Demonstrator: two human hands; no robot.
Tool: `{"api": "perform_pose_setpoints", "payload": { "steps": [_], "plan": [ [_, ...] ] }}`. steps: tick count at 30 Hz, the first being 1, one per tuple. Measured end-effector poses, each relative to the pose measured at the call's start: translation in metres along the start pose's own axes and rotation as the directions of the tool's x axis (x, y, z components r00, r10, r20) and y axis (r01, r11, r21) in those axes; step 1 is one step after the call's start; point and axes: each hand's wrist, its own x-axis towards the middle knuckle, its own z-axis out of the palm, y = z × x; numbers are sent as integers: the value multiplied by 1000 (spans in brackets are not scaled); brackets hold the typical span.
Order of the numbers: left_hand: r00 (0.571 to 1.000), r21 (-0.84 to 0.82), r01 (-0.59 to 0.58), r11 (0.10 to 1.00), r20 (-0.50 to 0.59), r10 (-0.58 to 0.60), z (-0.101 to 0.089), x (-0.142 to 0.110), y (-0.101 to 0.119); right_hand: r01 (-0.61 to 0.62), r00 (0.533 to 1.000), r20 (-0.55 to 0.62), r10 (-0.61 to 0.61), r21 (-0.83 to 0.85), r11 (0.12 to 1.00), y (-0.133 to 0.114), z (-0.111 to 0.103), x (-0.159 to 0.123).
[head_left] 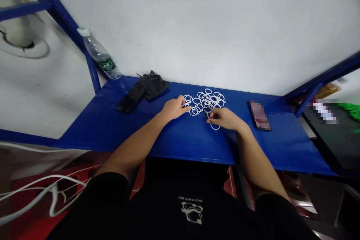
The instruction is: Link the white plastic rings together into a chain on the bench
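Black shirt (165, 202) fabric with a small pale print lies nearest the camera, below the near edge of the blue tabletop (180, 140). Both bare forearms reach from its sleeves over that edge, toward a loose, overlapping cluster of thin white rings (206, 102), which lies a little right of the middle of the tabletop, closer to the far edge than to the near one.

The left hand (172, 108) is at the left end of the cluster, its thumb and forefinger a little apart beside the outermost rings; whether this grip has hold of one cannot be told. The right hand (226, 119) is at the near side, fingers curled and thumb tip close to them, with one ring showing just below it; the contact is too small to tell if anything is pinched.

As for progress, handling appears under way at both ends of the cluster. The rings overlap in a single irregular spread, and no separate finished group can be made out. Which are linked and which merely overlap is unclear, so the share done or left cannot be judged.

Near the far left corner stands a clear bottle (105, 62), with a crumpled black pouch (153, 84) and a dark flat object (131, 99) to its right. A phone (259, 115) lies toward the right edge, apart from the rings.
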Motion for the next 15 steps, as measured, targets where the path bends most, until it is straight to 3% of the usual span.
{"api": "perform_pose_setpoints", "payload": {
  "steps": [3, 7, 10, 15],
  "plan": [
    [993, -53, -115, 992, -3, 115, 8, 1, -2, -6, 998, 58, 9, -59, 998, 1, 7, 5],
    [972, -140, -236, 962, -25, 235, 15, 1, -5, 10, 999, -47, -16, -134, 991, 4, 15, 11],
    [962, -194, -271, 943, -27, 271, 16, 0, -5, 31, 991, -119, -56, -201, 979, 6, 19, 14],
    [950, -200, -307, 930, -11, 311, 16, -1, -4, 124, 979, -133, -154, -210, 970, 6, 26, 19]
  ]
}}
